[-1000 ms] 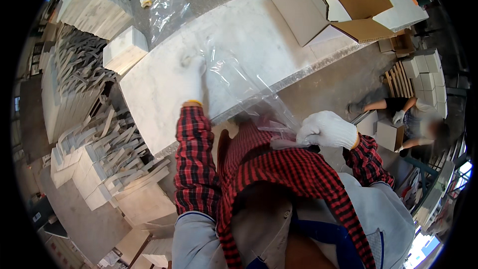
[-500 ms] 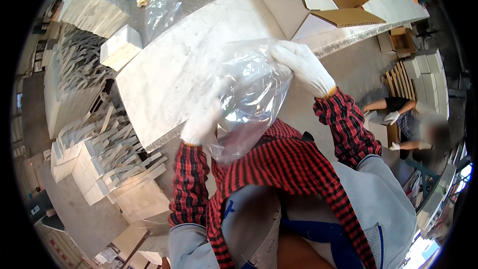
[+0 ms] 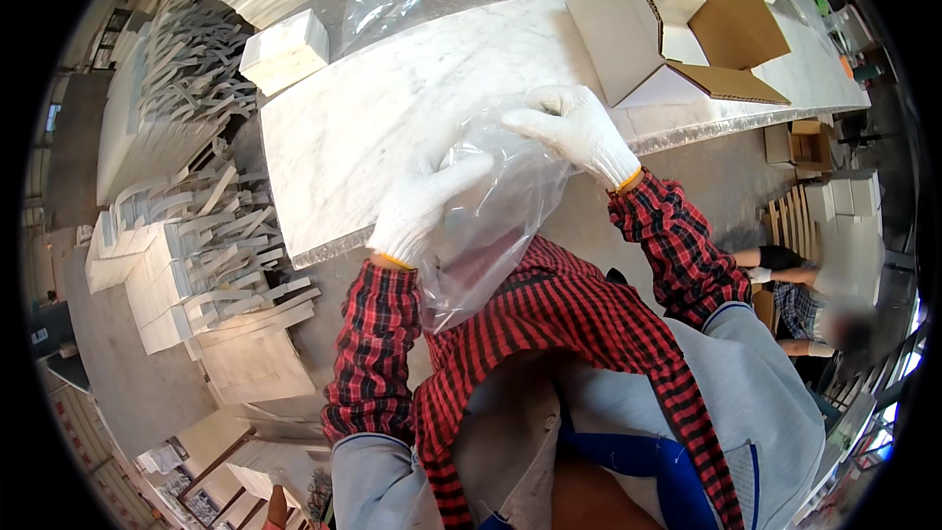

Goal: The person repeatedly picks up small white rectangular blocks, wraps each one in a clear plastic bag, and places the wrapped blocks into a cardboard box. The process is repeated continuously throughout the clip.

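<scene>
We observe a clear, crinkled thin plastic bag (image 3: 496, 221), held up above the near edge of the white marble slab (image 3: 392, 108), its top pinched, its body hanging limp.

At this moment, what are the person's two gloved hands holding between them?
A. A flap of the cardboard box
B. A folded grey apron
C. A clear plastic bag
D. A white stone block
C: both the left hand and the right hand, in white gloves, grip the top of a clear plastic bag that hangs down over the edge of the marble slab.
</scene>
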The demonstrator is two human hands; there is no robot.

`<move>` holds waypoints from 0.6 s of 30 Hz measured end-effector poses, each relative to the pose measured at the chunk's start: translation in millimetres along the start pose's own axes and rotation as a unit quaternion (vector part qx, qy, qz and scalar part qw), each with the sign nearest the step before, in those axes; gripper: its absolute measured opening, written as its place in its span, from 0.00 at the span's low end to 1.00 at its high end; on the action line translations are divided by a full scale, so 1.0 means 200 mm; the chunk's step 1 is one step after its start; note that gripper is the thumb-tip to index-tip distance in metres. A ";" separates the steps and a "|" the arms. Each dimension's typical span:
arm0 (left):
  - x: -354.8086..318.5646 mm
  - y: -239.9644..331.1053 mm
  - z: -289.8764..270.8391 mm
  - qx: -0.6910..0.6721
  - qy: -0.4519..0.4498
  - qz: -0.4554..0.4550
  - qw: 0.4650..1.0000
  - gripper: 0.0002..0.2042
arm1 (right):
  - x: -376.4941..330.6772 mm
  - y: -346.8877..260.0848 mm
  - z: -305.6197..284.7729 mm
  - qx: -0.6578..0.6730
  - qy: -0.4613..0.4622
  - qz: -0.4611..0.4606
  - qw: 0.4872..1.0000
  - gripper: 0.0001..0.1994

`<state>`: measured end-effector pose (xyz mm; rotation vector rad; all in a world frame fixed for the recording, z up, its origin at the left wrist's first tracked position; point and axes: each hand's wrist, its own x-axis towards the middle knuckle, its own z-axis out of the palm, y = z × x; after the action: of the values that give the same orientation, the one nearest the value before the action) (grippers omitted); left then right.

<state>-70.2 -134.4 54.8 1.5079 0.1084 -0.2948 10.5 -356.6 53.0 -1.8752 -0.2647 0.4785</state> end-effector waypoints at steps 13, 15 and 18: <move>0.05 -0.05 0.09 0.467 0.059 0.186 0.863 0.18 | 0.03 0.01 0.07 0.416 -0.021 0.077 0.906 0.25; 0.04 -0.07 -0.01 0.435 0.106 0.193 0.873 0.18 | 0.03 0.07 0.09 0.480 0.017 0.073 0.874 0.27; 0.06 -0.02 -0.19 0.507 0.111 0.106 0.848 0.17 | 0.08 0.18 0.15 0.388 0.086 -0.035 0.917 0.21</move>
<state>-54.9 -99.2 45.3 2.5899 -0.0506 0.0368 9.5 -337.6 8.2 -1.1116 -0.0077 0.2997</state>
